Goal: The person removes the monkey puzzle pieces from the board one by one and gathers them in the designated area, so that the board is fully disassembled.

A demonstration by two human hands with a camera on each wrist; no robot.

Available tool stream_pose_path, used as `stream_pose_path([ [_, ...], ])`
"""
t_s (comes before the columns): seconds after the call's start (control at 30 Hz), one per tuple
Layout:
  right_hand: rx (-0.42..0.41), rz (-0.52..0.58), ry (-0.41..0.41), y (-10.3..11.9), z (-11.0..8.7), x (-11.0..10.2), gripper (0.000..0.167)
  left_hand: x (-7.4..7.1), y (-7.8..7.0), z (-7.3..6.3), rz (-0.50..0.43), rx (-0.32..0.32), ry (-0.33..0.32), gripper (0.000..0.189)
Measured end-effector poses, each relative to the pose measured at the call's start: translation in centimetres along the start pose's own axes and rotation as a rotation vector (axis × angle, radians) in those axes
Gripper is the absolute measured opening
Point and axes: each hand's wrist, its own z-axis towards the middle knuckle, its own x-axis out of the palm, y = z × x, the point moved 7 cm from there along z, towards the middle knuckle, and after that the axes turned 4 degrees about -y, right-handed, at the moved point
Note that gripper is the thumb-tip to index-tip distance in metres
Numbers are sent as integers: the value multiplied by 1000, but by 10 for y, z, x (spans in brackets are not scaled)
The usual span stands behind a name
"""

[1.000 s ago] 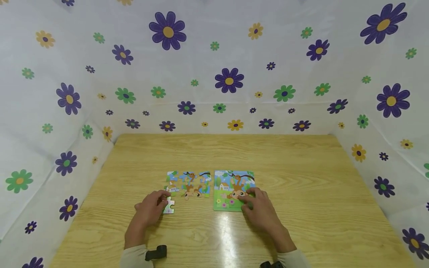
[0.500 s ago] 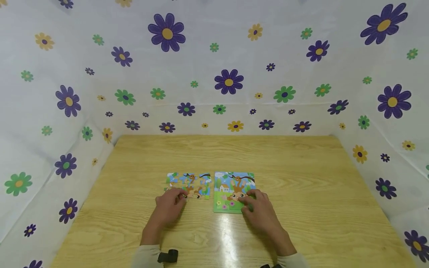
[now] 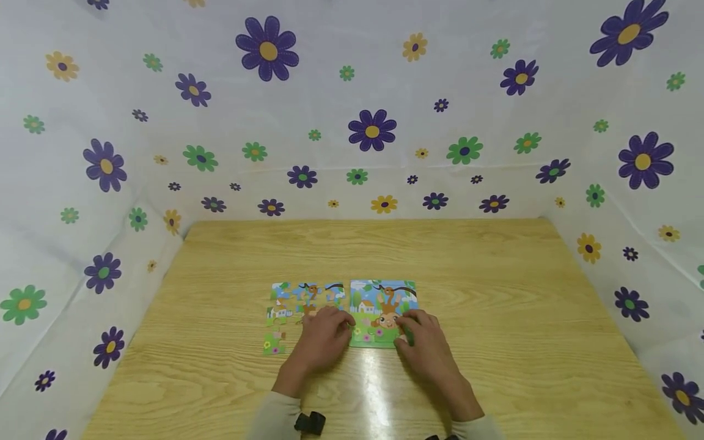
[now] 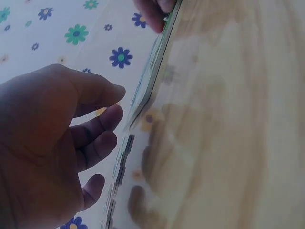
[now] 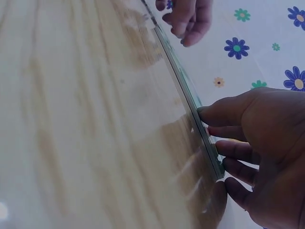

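A square monkey-picture puzzle board (image 3: 363, 333) lies flat on the table. My right hand (image 3: 426, 342) rests at its lower right, thumb and fingertips on the board. In the right wrist view the right thumb (image 5: 224, 110) and the fingers lie along the board's edge. To the left lie puzzle pieces (image 3: 280, 313) with the same picture, laid in rows with gaps. My left hand (image 3: 324, 339) hovers over their lower right, fingertips right at the board's left edge. In the left wrist view the left thumb and fingers (image 4: 97, 148) are bent, with nothing visible between them.
A wood-grain table (image 3: 473, 263) bears the board and pieces. One flowered piece (image 3: 274, 343) lies at the lower left of the group. White cloth walls (image 3: 357, 79) with printed flowers enclose the table on three sides.
My left hand has moved right, from the flowered lower-left piece across the loose pieces to the board's left edge. That piece now lies uncovered. The right hand has stayed on the board.
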Motion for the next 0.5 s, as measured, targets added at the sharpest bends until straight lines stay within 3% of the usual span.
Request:
stream_pose_path([
  [0.37,52,1,15,-2,-3,1,39,25,-24,13,73,26,63,29],
  [0.5,76,28,18,-3,-3,-1,45,28,-28,14,103,0,74,34],
])
